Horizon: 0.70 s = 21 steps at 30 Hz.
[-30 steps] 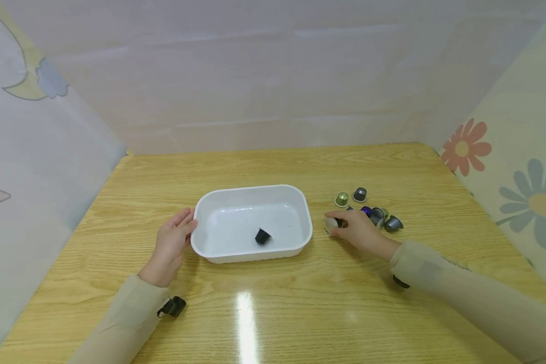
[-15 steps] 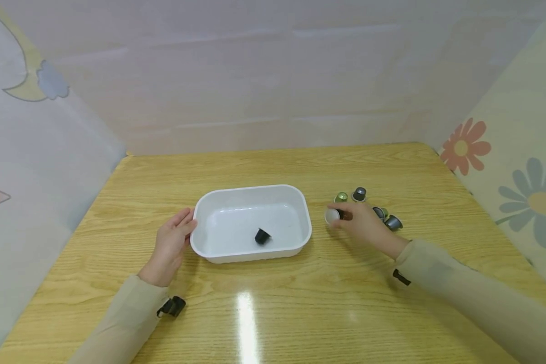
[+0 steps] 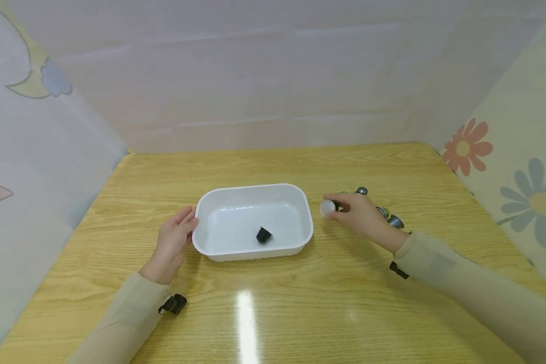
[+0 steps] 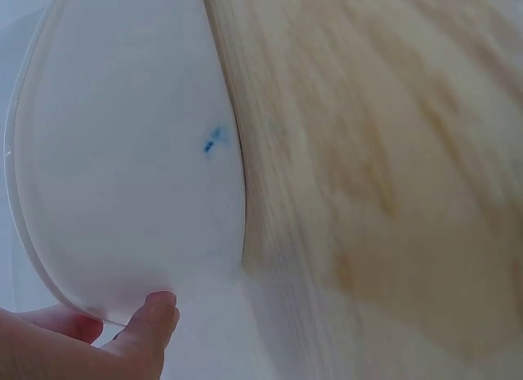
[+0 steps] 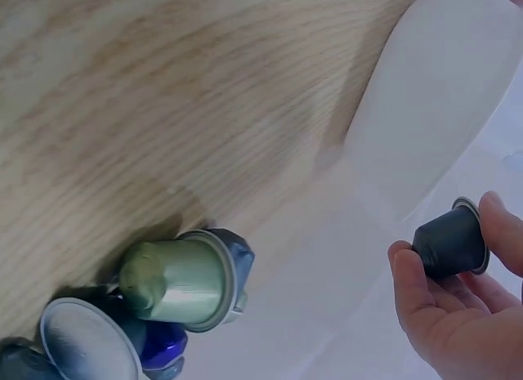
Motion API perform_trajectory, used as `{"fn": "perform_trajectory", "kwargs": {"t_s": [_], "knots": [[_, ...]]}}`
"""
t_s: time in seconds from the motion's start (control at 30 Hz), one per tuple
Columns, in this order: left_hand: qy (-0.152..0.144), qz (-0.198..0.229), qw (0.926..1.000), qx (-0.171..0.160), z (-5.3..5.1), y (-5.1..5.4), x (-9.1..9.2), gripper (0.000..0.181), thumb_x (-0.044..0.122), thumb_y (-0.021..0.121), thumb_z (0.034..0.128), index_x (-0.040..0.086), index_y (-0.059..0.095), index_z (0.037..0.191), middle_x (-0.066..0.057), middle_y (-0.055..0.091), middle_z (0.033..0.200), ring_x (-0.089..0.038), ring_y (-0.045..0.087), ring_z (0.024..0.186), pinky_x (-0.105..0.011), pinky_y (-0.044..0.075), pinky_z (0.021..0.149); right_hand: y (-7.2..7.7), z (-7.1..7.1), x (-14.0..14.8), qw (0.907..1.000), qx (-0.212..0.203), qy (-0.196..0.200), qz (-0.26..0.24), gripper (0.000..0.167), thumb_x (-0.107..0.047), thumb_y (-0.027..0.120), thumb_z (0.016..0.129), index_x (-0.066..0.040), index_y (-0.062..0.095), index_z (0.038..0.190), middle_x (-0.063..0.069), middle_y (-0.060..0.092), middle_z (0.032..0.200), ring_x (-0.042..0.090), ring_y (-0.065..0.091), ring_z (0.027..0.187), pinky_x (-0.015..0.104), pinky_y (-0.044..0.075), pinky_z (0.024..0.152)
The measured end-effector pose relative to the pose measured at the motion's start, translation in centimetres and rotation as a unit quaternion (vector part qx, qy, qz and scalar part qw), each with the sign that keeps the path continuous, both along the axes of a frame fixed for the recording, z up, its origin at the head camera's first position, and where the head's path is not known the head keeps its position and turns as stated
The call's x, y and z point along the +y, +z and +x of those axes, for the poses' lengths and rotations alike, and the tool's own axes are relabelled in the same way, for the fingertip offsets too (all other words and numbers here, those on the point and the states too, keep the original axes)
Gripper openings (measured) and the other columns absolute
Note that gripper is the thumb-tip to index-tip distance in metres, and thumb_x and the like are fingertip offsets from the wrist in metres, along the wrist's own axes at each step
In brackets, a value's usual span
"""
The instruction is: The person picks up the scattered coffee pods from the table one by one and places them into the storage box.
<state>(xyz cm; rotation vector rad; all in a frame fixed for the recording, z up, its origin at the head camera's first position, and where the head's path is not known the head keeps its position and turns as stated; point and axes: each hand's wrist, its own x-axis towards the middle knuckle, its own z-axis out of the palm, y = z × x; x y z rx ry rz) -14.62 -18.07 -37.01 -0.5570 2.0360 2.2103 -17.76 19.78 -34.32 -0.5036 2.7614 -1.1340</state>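
My left hand (image 3: pixel 169 245) holds the left end of a white plastic tray (image 3: pixel 255 255), pinching its rim between thumb and finger, as the left wrist view shows. Inside the tray lies one black coffee capsule (image 3: pixel 263 235) on its side. Just right of the tray, my right hand (image 3: pixel 361 216) pinches a dark coffee capsule (image 5: pixel 449 243) between thumb and fingers, raised off the table. The held capsule's pale lid faces the tray in the head view. Behind and under the right hand sit more capsules, partly hidden by it.
In the right wrist view, a green capsule (image 5: pixel 176 283), a purple capsule (image 5: pixel 163 345) and a capsule with a silver lid (image 5: pixel 88 341) cluster together. Grey capsules (image 3: pixel 395 222) lie right of the hand. Wood-grain table (image 3: pixel 300 308) surrounds the tray; a cloth-covered wall stands behind.
My right hand has lifted the dark capsule off the table and shifted slightly up and toward the tray. The left hand and tray stay almost in place.
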Motion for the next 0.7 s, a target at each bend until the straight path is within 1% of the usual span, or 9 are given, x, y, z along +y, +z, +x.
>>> {"fn": "perform_trajectory", "kwargs": {"t_s": [0.07,0.13,0.27,0.4,0.57,0.7], "knots": [[0.002,0.003,1.0,0.001,0.0,0.0,0.1,0.055,0.004,0.045,0.1029,0.002,0.022,0.153,-0.011,0.031,0.154,-0.02,0.035,0.138,-0.034,0.034,0.108,0.2,-0.1,-0.2,1.0,0.008,0.0,0.002,0.047,-0.007,0.07,0.09,0.004,0.056,0.133,0.027,0.056,0.131,0.041,0.057,0.115,0.043,0.053,0.084],[0.002,0.003,1.0,0.0,0.0,0.1,0.1,0.055,0.004,0.044,0.1029,0.002,0.022,0.153,-0.011,0.031,0.154,-0.02,0.035,0.138,-0.033,0.034,0.108,0.3,-0.2,-0.4,0.9999,0.009,0.002,-0.006,0.047,-0.006,0.069,0.09,0.005,0.055,0.133,0.027,0.055,0.131,0.041,0.056,0.116,0.042,0.053,0.085],[0.004,-0.002,1.0,-0.002,-0.1,0.0,0.1,0.055,0.004,0.044,0.1029,0.002,0.023,0.153,-0.011,0.032,0.154,-0.02,0.036,0.137,-0.033,0.035,0.107,0.6,-0.3,-0.8,0.9994,0.001,0.005,-0.033,0.047,-0.004,0.069,0.09,0.006,0.054,0.134,0.028,0.054,0.133,0.041,0.056,0.117,0.039,0.053,0.085],[0.006,0.001,1.0,-0.001,-0.1,0.0,0.2,0.055,0.004,0.045,0.1028,0.002,0.023,0.153,-0.011,0.032,0.154,-0.02,0.035,0.138,-0.033,0.034,0.108,0.9,-0.3,-1.1,0.9988,0.0,0.007,-0.047,0.048,-0.001,0.069,0.089,0.007,0.054,0.134,0.028,0.053,0.133,0.041,0.055,0.118,0.037,0.053,0.085],[0.008,0.003,1.0,-0.001,-0.1,0.0,0.2,0.055,0.004,0.045,0.1027,0.002,0.023,0.153,-0.011,0.032,0.154,-0.02,0.036,0.138,-0.033,0.034,0.108,1.1,-0.4,-1.5,0.9989,0.004,0.009,-0.046,0.047,-0.002,0.07,0.088,0.007,0.055,0.132,0.027,0.056,0.13,0.039,0.057,0.116,0.036,0.053,0.085],[0.001,-0.003,1.0,0.002,0.0,0.0,0.3,0.054,0.004,0.044,0.103,0.001,0.023,0.153,-0.012,0.031,0.154,-0.021,0.036,0.137,-0.033,0.036,0.107,1.1,-0.6,-1.9,0.9985,0.009,0.015,-0.051,0.048,-0.004,0.072,0.087,0.007,0.056,0.131,0.026,0.058,0.128,0.038,0.06,0.112,0.035,0.054,0.084]]}}
